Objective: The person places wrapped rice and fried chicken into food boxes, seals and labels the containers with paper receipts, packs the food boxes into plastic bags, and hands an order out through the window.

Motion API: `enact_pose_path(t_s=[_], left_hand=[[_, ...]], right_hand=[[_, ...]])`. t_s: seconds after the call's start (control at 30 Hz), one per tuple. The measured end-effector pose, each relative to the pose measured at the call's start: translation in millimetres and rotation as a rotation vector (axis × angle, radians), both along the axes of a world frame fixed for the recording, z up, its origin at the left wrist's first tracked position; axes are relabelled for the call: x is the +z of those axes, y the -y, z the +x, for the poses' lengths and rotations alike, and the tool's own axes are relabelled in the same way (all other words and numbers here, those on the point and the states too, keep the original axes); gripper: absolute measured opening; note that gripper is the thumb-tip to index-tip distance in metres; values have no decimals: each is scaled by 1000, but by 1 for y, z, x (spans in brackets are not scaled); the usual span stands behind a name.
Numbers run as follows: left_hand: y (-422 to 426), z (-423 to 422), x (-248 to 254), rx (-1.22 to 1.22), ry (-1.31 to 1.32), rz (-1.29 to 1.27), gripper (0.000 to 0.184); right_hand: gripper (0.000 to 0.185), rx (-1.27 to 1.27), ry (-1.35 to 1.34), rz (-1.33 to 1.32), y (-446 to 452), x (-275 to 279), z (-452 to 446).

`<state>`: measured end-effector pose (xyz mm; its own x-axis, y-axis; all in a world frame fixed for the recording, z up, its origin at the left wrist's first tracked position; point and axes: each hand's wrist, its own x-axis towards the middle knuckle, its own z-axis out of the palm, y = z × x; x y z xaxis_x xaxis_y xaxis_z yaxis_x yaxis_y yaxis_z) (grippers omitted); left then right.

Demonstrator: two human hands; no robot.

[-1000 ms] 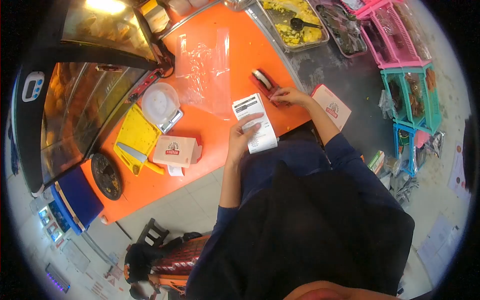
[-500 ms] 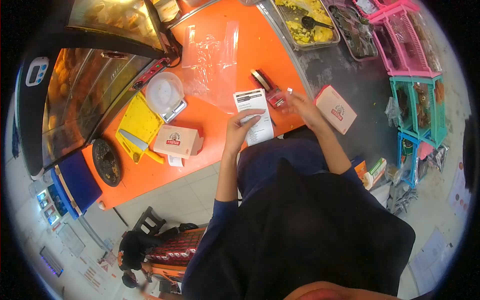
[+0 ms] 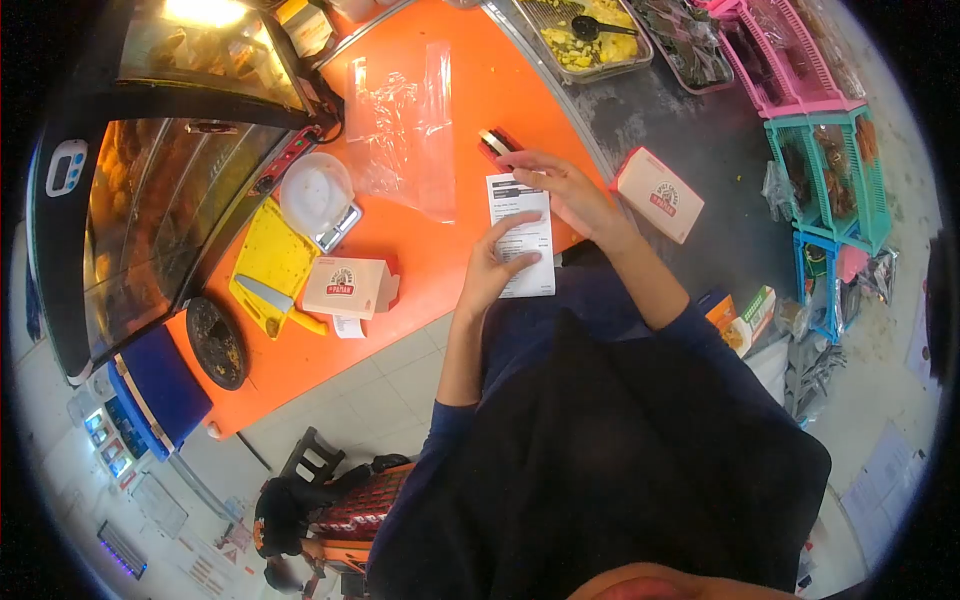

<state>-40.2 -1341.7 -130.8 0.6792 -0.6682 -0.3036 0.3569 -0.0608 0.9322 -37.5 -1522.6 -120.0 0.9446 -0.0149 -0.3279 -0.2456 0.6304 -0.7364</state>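
One receipt (image 3: pixel 535 241) at orange surface (image 3: pixel 430 262) edge, small print unreadable, held in left hand (image 3: pixel 487 264). Right hand (image 3: pixel 578 200) beside it, fingers loosely extended, hides part of stapler (image 3: pixel 495 143); can't tell if that hand holds anything.

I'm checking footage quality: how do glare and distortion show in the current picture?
Head view: fisheye-like bending, with black rounded borders; head view: the lamp at upper left burns out white; head view: the clear plastic bag carries bright glints; head view: the receipt has fine print too small to read.
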Motion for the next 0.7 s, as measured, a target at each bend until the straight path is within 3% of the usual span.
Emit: enact_pose_path(t_s=[0.1,0.2,0.33,0.4,0.43,0.5,0.53,0.6,0.63,0.7], left_hand=[[0,-4,5,-30,-24,-18,50],[-1,-4,5,-68,12,-33,52],[-6,-3,-2,-104,29,-1,56],[-10,-3,-1,-95,-21,-4,57],[-12,-2,0,-83,-69,-8,58],[-17,2,-3,1,-134,-38,62],[-20,3,-5,90,-199,-68,65],[-26,9,-6,179,-231,-113,74],[-28,13,-1,213,-233,-149,78],[-33,18,1,252,-190,-169,93]], right_hand=[[27,203,-76,-27,2,-7,-5],[28,17,-104,-135,-2,-28,-7],[31,-22,-16,-359,-6,-38,-10],[28,-75,156,-770,-3,-48,-7],[28,-79,155,-771,3,-58,-5],[33,-199,83,-1280,20,-83,-6],[33,-200,86,-1280,27,-95,-13],[37,108,-186,-1409,39,-112,-21],[37,107,-182,-1410,39,-111,-16],[37,351,-321,-726,34,-110,-9]])
